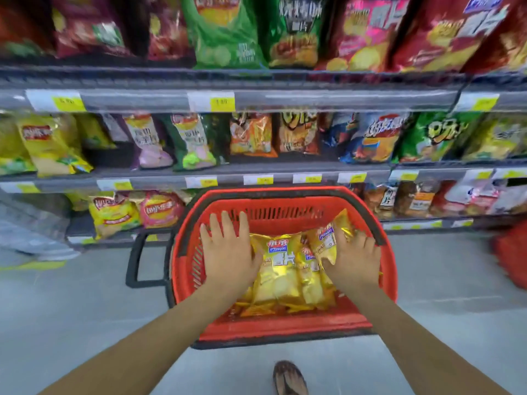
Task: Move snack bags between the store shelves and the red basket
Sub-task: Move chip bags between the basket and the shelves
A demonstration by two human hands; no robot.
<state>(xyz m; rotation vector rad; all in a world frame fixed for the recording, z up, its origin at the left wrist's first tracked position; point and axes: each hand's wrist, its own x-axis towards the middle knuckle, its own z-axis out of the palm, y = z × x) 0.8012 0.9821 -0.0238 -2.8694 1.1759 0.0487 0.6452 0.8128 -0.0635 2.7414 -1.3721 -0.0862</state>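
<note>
Red mesh walls of the red basket (pixel 285 213) frame a pile of gold snack bags (pixel 278 269) that lie flat on its floor, filling the middle and the near right corner. The basket stands on the shop floor just in front of the store shelves (pixel 256 169), its black handle (pixel 137 260) jutting out past the left edge. The person's left hand (pixel 228 252) hovers over the left side, fingers straight and spread, thumb touching the edge of the topmost bag, probably to steady the pile. The right hand (pixel 353 259) curls its fingers round a tilted bag (pixel 328 238) by the right wall, far end raised toward the rim. That grip suggests this bag is the one being moved. Whether it is going in or coming out cannot be told.
</note>
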